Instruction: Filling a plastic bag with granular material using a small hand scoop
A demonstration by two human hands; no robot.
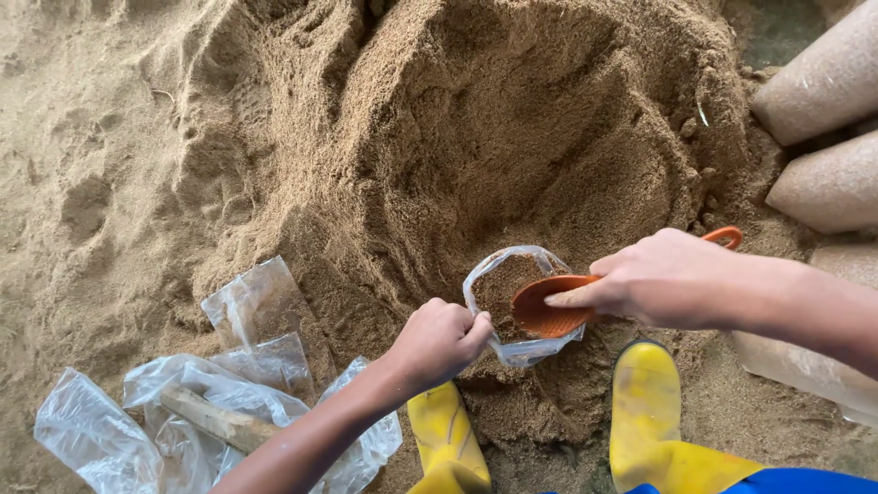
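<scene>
Head view. A large heap (512, 137) of brown sawdust-like material fills the frame from 9 o'clock round to 2 o'clock, its near face hollowed out. At its foot, just below centre, stands a clear bag (512, 297), mouth upward and already partly filled with the same material.

The left hand (439, 340), entering from 7 o'clock, pinches the bag's near rim between closed fingers. This grip appears to hold the mouth open and the limp plastic upright, since the bag has no stiffness of its own.

The right hand (663, 279), entering from 3 o'clock, is wrapped around an orange scoop (551, 306), fingers closed on the handle and one finger laid along the bowl's edge. The bowl sits inside the bag's mouth, touching its far rim; its looped handle end (724, 237) shows beyond the knuckles. The scoop lies nearly level, which would keep its load from spilling before it is over the opening.

Two yellow boots (645, 412) stand at 5 and 6 o'clock, flanking the bag closely, placing the work within short reach of the heap.

At 8 o'clock a pile of empty bags (183, 402) lies flat, weighted by a wooden stick (215, 418), apparently to stop them drifting. At 2 o'clock two packed cylindrical bags (828, 128) lie side by side, well apart from the hands.
</scene>
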